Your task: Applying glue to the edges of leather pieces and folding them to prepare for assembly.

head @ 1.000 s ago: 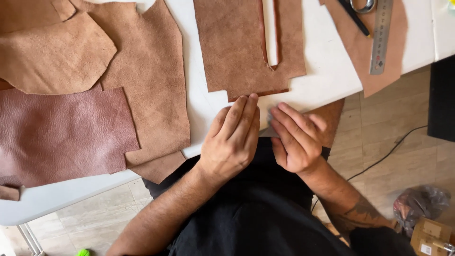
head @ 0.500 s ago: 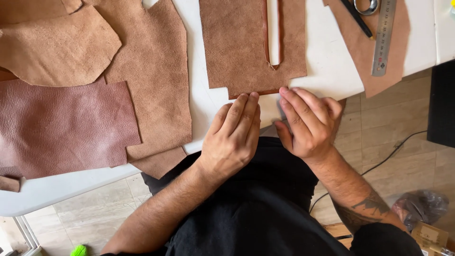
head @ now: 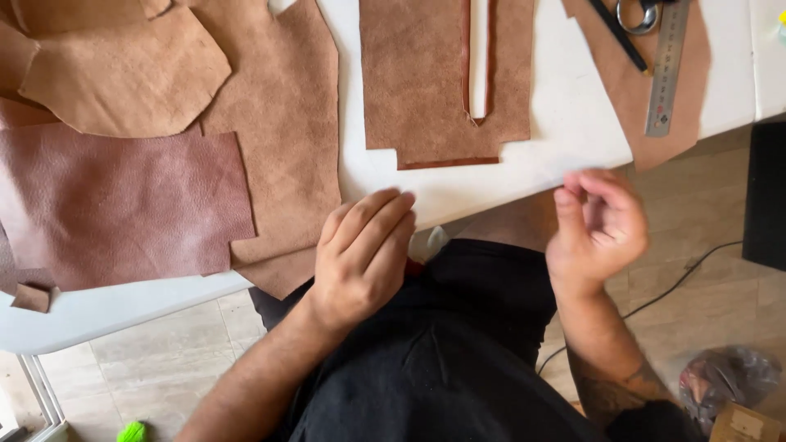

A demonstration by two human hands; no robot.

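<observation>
Several brown leather pieces (head: pixel 286 123) cover the white table (head: pixel 565 131) above a tiled floor (head: pixel 155 360); both hands' grip released.

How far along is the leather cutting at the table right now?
Done: the slotted brown leather panel lies cut, a narrow slit open in it. In hand: nothing visibly gripped; the left hand rests flat at the table edge, the right hand is blurred, off the table. Left: the irregular tan hides look uncut, ruler idle.

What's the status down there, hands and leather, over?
Left hand flat at the white table edge, empty. Right hand raised off the edge, blurred, fingers curled. Slotted brown leather piece lies untouched ahead. Nothing between.
</observation>
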